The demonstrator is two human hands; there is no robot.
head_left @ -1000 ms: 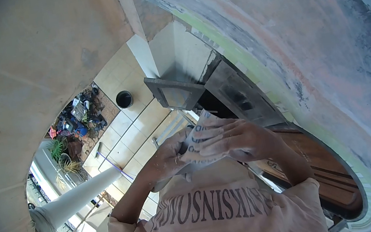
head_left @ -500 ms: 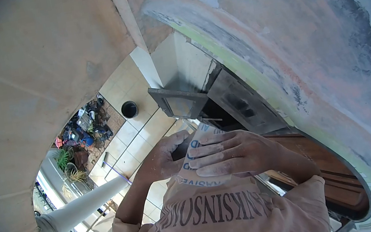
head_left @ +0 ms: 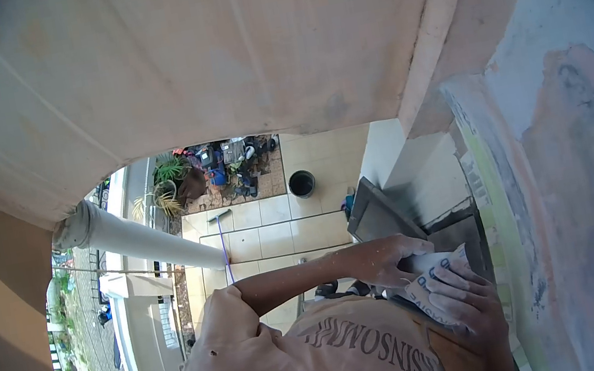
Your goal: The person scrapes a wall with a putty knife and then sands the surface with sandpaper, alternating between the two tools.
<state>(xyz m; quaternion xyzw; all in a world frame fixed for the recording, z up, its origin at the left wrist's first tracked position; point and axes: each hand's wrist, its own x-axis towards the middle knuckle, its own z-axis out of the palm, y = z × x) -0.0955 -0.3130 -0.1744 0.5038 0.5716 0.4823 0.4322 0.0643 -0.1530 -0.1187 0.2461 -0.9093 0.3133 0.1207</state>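
Observation:
A whitish sheet with blue lettering, apparently abrasive paper, is bent between my two hands at the lower right, in front of my shirt. My left hand, dusted white, grips its upper left part with thumb and fingers curled. Over the sheet's right side lie the bent fingers of my right hand, pressing it from above. Whether something sits inside the fold is hidden.
Far below, a black bucket stands on the tiled floor near a long-handled squeegee and a pile of tools. A white column rises at left; patchy plaster wall curves at right.
The view has turned, so the column, bucket and floor appear shifted. Both hands and the printed sheet are now lower right instead of central, with the sheet still held between them.

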